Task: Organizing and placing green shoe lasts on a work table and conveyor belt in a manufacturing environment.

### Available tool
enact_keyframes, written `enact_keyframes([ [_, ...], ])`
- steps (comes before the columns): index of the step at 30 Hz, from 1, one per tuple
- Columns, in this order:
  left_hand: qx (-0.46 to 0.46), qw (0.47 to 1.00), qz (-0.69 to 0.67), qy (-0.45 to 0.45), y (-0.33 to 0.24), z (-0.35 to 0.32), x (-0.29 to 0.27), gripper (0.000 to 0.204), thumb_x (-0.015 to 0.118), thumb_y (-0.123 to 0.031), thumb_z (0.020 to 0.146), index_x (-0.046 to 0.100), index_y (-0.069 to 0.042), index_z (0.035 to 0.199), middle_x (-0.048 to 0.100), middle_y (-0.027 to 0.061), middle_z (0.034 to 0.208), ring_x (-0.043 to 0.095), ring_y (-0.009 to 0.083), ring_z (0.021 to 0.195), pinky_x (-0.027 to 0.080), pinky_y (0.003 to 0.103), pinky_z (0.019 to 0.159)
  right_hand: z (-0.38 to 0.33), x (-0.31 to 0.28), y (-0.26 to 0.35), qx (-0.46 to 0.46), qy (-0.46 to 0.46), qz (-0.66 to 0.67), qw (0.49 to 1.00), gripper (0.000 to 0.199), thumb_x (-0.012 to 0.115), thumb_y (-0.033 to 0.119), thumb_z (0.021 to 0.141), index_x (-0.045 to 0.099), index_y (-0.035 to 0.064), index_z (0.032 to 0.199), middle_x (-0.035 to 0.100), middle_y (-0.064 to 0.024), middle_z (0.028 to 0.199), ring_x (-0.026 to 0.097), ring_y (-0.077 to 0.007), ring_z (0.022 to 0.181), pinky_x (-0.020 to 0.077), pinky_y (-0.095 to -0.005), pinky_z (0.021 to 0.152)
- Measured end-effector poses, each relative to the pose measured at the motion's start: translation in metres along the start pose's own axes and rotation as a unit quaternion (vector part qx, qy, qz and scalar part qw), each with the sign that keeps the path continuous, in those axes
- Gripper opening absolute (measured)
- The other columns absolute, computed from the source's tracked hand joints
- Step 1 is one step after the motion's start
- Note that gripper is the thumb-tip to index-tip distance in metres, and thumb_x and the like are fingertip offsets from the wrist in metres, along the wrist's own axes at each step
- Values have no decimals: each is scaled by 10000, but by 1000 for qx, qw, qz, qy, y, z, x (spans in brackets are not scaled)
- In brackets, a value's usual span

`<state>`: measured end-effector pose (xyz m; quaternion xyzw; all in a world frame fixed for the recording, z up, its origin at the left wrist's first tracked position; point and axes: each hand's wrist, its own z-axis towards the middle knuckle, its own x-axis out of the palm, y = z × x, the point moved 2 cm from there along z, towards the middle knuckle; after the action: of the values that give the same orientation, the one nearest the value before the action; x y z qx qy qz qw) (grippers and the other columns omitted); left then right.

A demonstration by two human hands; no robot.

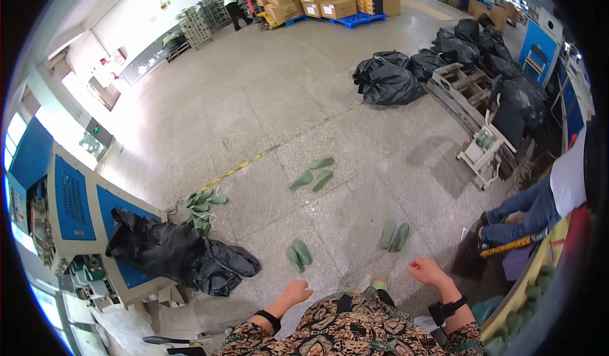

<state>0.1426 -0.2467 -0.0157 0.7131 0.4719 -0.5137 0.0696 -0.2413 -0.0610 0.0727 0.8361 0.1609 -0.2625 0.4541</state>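
Note:
My left hand (pixel 295 294) hangs over the floor in front of my body. Its fingers are curled in, and whatever they hold is hidden. To the right, my right hand (pixel 427 273) has bent fingers with a tiny pale spot at their tips, too small to name. Just beyond the left hand lies a pair of green foot-shaped pieces (pixel 298 254), like shoe lasts or soles. A second green pair (pixel 394 236) rests on the floor near my right hand. Farther out lie three green pieces (pixel 312 174). At the left is a pile of green pieces (pixel 202 206) with white cord.
A black plastic bag (pixel 171 248) slumps against the blue-and-cream machine (pixel 73 197). More black bags (pixel 390 80), a wooden pallet (pixel 460 89) and a metal stand (pixel 485 146) are at right. Another person (pixel 539 204) is at the right edge, beside a rack of green pieces (pixel 526 311). Cartons (pixel 276 0) stand far back.

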Motion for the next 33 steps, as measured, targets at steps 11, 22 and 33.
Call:
enact_keyframes([
  [11,-357,893,-256,95,36,-12,34,371,527,-354,800,667,-10,816,646,114,651,628,207,625,493,343,629,149,-69,-7,-62,74,-26,995,347,571,312,801,605,5,958,642,-158,893,614,-290,837,474,-360,721],
  [22,-417,797,-437,-6,16,21,36,302,621,-250,783,652,27,898,633,108,642,617,169,539,507,286,506,286,-66,49,-125,188,-113,968,338,557,319,797,620,17,936,638,-159,894,608,-288,841,468,-365,730],
  [33,-410,722,-546,-113,140,142,-23,279,610,-205,753,639,46,870,620,106,633,634,174,562,507,295,509,420,-75,160,-162,245,-209,933,379,523,366,827,608,25,968,635,-159,907,598,-305,841,458,-388,726],
])
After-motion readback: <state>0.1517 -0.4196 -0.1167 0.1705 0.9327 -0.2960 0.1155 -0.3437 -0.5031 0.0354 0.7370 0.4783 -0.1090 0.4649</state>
